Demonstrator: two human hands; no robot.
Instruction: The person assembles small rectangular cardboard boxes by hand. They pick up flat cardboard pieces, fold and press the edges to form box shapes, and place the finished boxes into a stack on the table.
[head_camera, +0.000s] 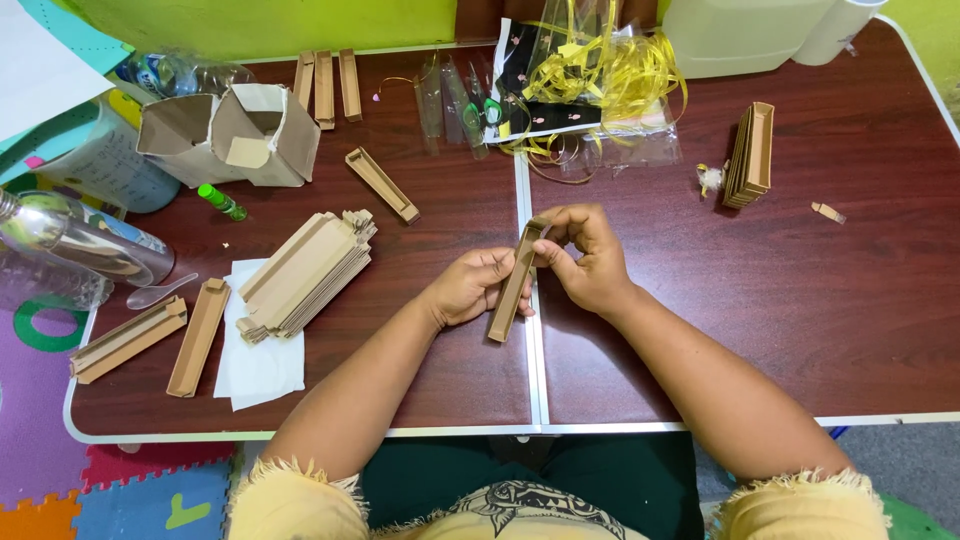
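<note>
Centre of frame, over the seam of the brown table (820, 300): I hold a long narrow cardboard tray (514, 288), tilted, upper end toward the top of the frame. My left hand (470, 288) is curled closed around its lower half. My right hand (588, 258) pinches the upper end, fingers bent tight. Left of my hands, a stack of flat cardboard blanks (305, 272) lies on white paper (260, 365). Finished trays stacked at upper right (752, 153). Yellow ribbon (600, 70) at top centre.
</note>
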